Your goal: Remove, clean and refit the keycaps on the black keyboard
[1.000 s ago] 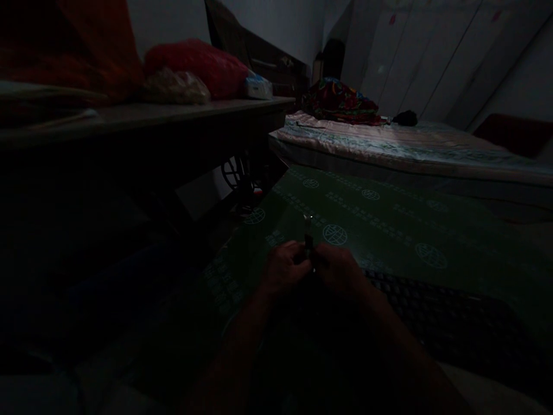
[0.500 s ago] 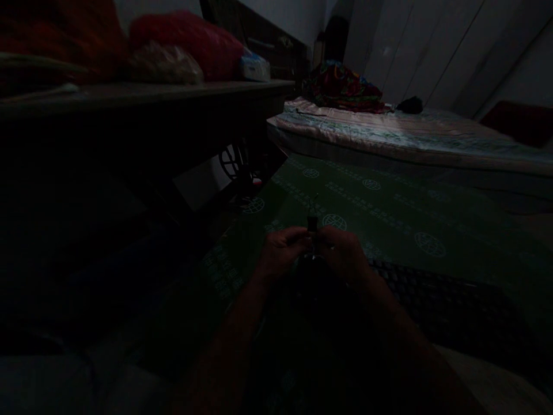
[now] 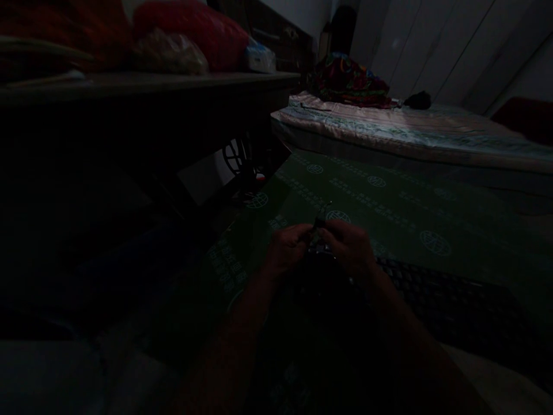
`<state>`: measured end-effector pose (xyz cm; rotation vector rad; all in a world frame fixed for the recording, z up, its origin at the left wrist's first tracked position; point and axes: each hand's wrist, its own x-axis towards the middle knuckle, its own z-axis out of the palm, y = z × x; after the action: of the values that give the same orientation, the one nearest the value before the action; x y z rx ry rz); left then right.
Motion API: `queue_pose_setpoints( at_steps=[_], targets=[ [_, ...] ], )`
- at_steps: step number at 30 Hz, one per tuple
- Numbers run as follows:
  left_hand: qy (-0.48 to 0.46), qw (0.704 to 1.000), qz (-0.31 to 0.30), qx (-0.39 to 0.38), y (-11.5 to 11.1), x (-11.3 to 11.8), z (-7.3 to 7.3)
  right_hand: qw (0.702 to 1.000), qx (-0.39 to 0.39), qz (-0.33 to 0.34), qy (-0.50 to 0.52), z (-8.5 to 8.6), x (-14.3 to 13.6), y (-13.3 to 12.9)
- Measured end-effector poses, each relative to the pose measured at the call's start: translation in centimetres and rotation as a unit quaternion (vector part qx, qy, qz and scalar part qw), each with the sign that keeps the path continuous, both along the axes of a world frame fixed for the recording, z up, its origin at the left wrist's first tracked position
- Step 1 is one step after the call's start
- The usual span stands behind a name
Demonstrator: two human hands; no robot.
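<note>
In dim light, my left hand (image 3: 287,248) and my right hand (image 3: 348,242) meet over a green sheet (image 3: 294,190). Between their fingertips is a small black binder clip (image 3: 319,222), tilted, its thin wire handles pointing up and to the right. Both hands are closed on it from either side. Just below the fingers, a dark object (image 3: 322,282) with a few shiny bits along its top edge lies in shadow; its kind cannot be made out.
A black keyboard (image 3: 466,305) lies right of my right forearm. At left, a wooden bench (image 3: 173,86) bears a red plastic bag (image 3: 194,34) and a small white-and-blue pack (image 3: 260,57). Behind the sheet stands a bed (image 3: 389,127) with a patterned cloth heap (image 3: 349,83).
The binder clip has gone from upright to tilted right and sits a little lower between my fingers. The whole view has shifted slightly; both hands still hold the clip.
</note>
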<state>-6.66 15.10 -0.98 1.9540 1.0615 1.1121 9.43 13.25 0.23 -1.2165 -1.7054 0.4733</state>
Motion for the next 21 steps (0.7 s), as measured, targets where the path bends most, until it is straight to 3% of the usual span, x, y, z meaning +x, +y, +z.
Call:
queue_pose_setpoints(
  at_steps=[21],
  targets=[
    [0.078, 0.997, 0.017, 0.018, 0.8, 0.1, -1.5, 0.999, -0.013, -0.012, -0.046, -1.4, 0.3, 0.8]
  ],
)
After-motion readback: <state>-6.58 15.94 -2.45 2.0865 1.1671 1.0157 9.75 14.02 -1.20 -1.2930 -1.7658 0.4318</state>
